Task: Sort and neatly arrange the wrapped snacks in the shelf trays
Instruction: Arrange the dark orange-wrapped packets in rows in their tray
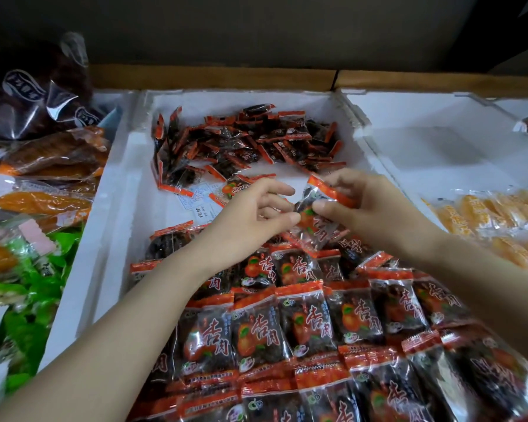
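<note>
While held tilted at centre frame, just above the far end of the neat rows (302, 324): one wrapped packet (319, 217), pinched at its orange top seal by thumb and fingers of the right hand (366, 205) and nipped at its lower left edge by thumb and curled fingers of the left hand (265, 208), both hands thus closed on the same packet. Lower in the frame, those rows overlapped like roof tiles, labels up, filling the near half of the white foam tray (119, 184). Toward the top of the same tray, a loose heap (244, 141) of matching packets, not yet sorted, with a paper label (201, 197) on bare foam between heap and rows. To the right, a second foam tray (439, 141), white too, then yellow snacks (500, 220) at the right edge; at left, orange packs (49, 159) and green packs (34, 300), with dark bags (37, 95) in the upper left corner. Likely trouble from here, as a judgement only: slick film slipping out of a light two-point pinch and landing crooked across the finished rows; the left forearm (153, 300), stretched low over those rows, brushing them askew on the way to the heap; a packet laid skewed or face down, breaking the pattern; the paper label buried under the next row if not lifted out first.
</note>
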{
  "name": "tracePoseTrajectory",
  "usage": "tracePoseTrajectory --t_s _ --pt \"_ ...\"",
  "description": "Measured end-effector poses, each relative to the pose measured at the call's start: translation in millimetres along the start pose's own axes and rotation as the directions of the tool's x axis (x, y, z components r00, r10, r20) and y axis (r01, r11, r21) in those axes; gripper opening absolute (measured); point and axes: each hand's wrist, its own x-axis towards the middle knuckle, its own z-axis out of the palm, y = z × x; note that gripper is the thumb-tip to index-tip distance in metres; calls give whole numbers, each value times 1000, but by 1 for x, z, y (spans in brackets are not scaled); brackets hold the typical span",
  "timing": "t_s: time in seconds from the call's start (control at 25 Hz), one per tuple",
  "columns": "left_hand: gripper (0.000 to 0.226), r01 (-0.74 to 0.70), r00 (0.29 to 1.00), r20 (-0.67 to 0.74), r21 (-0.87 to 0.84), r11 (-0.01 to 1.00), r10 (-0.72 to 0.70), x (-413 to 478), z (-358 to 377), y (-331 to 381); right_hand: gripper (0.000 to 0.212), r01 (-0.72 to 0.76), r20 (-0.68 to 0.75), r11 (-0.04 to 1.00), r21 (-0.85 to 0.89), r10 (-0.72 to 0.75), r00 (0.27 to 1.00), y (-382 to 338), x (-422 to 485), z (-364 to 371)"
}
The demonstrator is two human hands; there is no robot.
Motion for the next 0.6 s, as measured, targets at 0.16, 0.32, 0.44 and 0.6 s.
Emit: tracePoseTrajectory --t_s 0.16,0.32,0.44,0.6 --pt "52 -16 978 188 502 865 -91 -4 4 -9 9 -10 12 951 -309 14 1000 17 9 -21" --pt "47 -74 963 247 622 779 -106 -5 5 -8 26 64 204 889 -454 34 978 32 6 -10" --pt "37 -81 970 232 602 794 -77 -5 6 -7 15 111 249 877 -468 10 968 43 8 -3" --pt "28 -90 975 214 596 798 -51 -3 6 -12 19 144 271 890 -433 -24 962 47 6 2"
